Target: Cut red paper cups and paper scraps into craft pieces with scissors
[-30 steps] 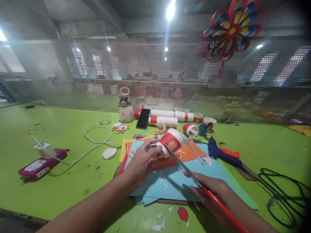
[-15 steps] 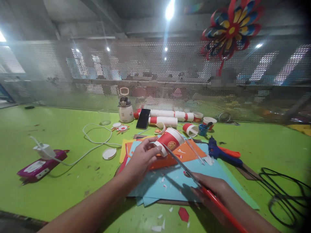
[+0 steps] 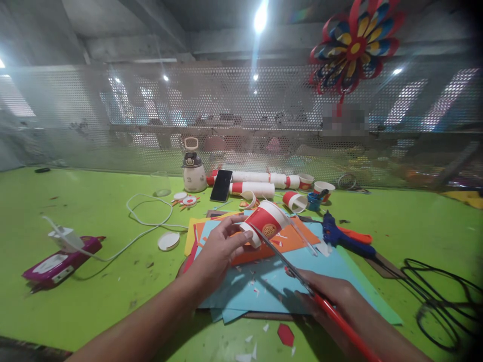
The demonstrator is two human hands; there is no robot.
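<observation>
Carefully, left hand (image 3: 219, 249) pinches red-and-white paper cup (image 3: 264, 219) by its narrow end, tilted above the light-blue paper (image 3: 271, 291), probably to hold its wall steady | right hand (image 3: 332, 289) grasps red-handled scissors (image 3: 285, 261), blade tips against this wall | blue glue gun (image 3: 345, 241) lies by the paper's right edge, perhaps for easy reach.

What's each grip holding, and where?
Left grip: red-and-white paper cup, by its left end. Right grip: red-handled metal scissors, apparently by the handle.
</observation>
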